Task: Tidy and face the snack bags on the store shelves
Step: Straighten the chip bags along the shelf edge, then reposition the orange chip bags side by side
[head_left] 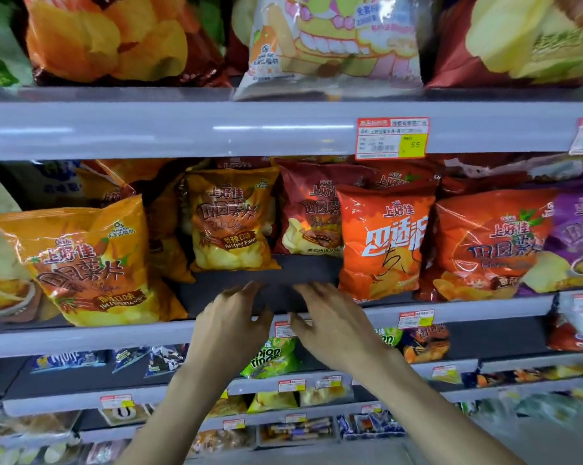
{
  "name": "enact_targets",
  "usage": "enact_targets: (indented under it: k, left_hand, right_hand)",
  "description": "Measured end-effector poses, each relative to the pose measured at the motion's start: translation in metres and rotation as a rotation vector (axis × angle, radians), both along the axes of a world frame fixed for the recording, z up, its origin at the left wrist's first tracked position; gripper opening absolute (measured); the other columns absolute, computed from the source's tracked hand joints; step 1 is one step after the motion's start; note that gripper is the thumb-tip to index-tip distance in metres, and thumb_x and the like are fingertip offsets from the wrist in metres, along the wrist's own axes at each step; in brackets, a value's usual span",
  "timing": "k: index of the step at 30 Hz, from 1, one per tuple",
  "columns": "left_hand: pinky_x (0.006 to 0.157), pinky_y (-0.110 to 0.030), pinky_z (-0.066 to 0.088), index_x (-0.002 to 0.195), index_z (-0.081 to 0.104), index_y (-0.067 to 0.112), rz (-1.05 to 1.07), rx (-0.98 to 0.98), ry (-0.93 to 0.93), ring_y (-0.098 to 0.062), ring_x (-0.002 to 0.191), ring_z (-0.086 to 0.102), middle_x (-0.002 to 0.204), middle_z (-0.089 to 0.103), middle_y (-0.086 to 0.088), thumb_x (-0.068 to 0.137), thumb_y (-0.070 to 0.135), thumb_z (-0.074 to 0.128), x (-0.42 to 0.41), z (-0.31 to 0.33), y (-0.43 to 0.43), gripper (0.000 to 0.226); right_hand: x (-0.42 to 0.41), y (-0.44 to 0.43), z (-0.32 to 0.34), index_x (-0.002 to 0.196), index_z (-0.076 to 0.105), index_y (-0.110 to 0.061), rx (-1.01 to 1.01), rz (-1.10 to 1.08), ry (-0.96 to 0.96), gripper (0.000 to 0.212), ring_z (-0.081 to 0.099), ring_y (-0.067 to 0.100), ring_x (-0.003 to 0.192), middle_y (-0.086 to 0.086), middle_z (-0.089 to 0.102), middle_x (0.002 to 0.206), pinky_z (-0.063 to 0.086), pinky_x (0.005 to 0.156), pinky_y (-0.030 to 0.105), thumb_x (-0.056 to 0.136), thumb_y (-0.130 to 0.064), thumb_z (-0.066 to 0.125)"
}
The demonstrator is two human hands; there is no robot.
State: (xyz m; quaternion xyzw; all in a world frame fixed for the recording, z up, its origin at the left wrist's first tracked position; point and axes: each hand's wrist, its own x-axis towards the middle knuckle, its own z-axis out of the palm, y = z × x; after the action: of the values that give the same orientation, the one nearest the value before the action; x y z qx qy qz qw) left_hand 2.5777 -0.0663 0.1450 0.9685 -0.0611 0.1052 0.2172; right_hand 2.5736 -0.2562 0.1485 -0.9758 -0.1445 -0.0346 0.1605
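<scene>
While L hand [231,317] & R hand [330,320] are hovering open, yellow bag [229,219] at 12 o'clock is sitting recessed. Facing is seeming part-done.

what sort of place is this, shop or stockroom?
Most likely a shop's snack aisle: a price tag on the shelf rail, more tags on lower rails, and chip bags like the orange-red bag faced outward.
</scene>
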Motion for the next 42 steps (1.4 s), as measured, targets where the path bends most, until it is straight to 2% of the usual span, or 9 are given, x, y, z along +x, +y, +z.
enact_targets:
  k: [3, 12, 19, 24, 27, 31, 35, 39, 42]
  left_hand:
    - [0.071, -0.038, 0.055, 0.135, 0.067, 0.033, 0.003, -0.012, -0.019, -0.029, 0.104, 0.071, 0.115, 0.076, 0.002, 0.096, 0.035, 0.068, -0.012, 0.009, -0.025, 0.039]
    - [0.075, -0.041, 0.061, 0.130, 0.066, 0.038, 0.008, -0.081, 0.002, -0.022, 0.101, 0.071, 0.110, 0.074, 0.011, 0.094, 0.047, 0.057, -0.054, 0.014, -0.135, 0.038]
    - [0.074, -0.041, 0.060, 0.143, 0.061, 0.031, 0.090, -0.063, 0.044, -0.023, 0.107, 0.072, 0.122, 0.075, 0.005, 0.100, 0.039, 0.064, -0.064, 0.009, -0.192, 0.044]
    - [0.062, -0.039, 0.057, 0.140, 0.064, 0.027, 0.138, -0.038, 0.020, -0.030, 0.081, 0.070, 0.115, 0.075, -0.006, 0.098, 0.032, 0.066, -0.048, 0.023, -0.205, 0.042]
    - [0.067, -0.039, 0.054, 0.132, 0.064, 0.025, 0.184, -0.030, 0.012, -0.037, 0.093, 0.070, 0.120, 0.074, -0.006, 0.097, 0.036, 0.067, -0.034, 0.027, -0.205, 0.037]
    - [0.076, -0.045, 0.046, 0.128, 0.040, 0.020, 0.237, -0.202, 0.017, -0.043, 0.111, 0.063, 0.132, 0.056, -0.008, 0.088, 0.058, 0.076, -0.016, 0.026, -0.203, 0.066]
    - [0.101, -0.056, 0.051, 0.152, 0.026, 0.024, 0.197, -0.408, 0.132, -0.038, 0.131, 0.057, 0.150, 0.051, -0.006, 0.069, 0.073, 0.084, 0.012, 0.027, -0.199, 0.113]
    - [0.100, -0.046, 0.057, 0.141, 0.038, 0.031, 0.144, -0.702, 0.196, -0.025, 0.116, 0.067, 0.133, 0.066, 0.001, 0.060, 0.057, 0.100, 0.038, 0.021, -0.196, 0.105]
    - [0.097, -0.049, 0.061, 0.140, 0.047, 0.030, 0.039, -0.907, 0.244, -0.021, 0.112, 0.074, 0.126, 0.074, 0.003, 0.054, 0.044, 0.107, 0.053, 0.011, -0.189, 0.106]
  right_hand:
    - [-0.017, -0.030, 0.012, 0.143, 0.056, -0.020, 0.009, 0.002, -0.032, 0.046, 0.058, 0.024, 0.121, 0.001, 0.064, 0.132, 0.047, 0.093, 0.038, 0.104, -0.044, 0.051]
    - [-0.052, -0.160, 0.037, 0.134, 0.057, -0.035, 0.137, -0.067, -0.131, 0.035, 0.060, 0.014, 0.116, -0.013, 0.065, 0.129, 0.050, 0.093, 0.032, 0.102, -0.049, 0.051]
    - [-0.057, -0.244, 0.042, 0.132, 0.063, -0.025, 0.164, -0.103, -0.178, 0.035, 0.062, 0.013, 0.116, -0.009, 0.068, 0.126, 0.049, 0.091, 0.031, 0.102, -0.042, 0.056]
    - [-0.063, -0.274, 0.029, 0.126, 0.062, -0.027, 0.130, -0.117, -0.178, 0.030, 0.063, 0.016, 0.103, -0.010, 0.067, 0.114, 0.049, 0.080, 0.030, 0.100, -0.041, 0.060]
    - [-0.064, -0.286, 0.025, 0.128, 0.063, -0.026, 0.112, -0.174, -0.185, 0.034, 0.065, 0.019, 0.103, -0.007, 0.069, 0.114, 0.055, 0.080, 0.036, 0.098, -0.041, 0.062]
    - [-0.055, -0.298, 0.020, 0.126, 0.056, -0.028, 0.187, -0.324, -0.247, 0.035, 0.065, 0.017, 0.099, -0.008, 0.066, 0.113, 0.057, 0.072, 0.036, 0.097, -0.045, 0.063]
    - [-0.037, -0.301, 0.013, 0.134, 0.041, -0.024, 0.415, -0.435, -0.280, 0.060, 0.061, 0.017, 0.105, -0.007, 0.052, 0.121, 0.060, 0.075, 0.041, 0.091, -0.051, 0.073]
    - [-0.015, -0.302, 0.003, 0.148, 0.034, -0.017, 0.793, -0.456, -0.151, 0.095, 0.055, 0.016, 0.125, -0.002, 0.049, 0.137, 0.050, 0.105, 0.039, 0.078, -0.050, 0.088]
    - [-0.001, -0.308, -0.001, 0.155, 0.030, -0.022, 0.893, -0.415, 0.012, 0.106, 0.060, 0.003, 0.119, -0.017, 0.058, 0.130, 0.045, 0.108, 0.034, 0.072, -0.043, 0.093]
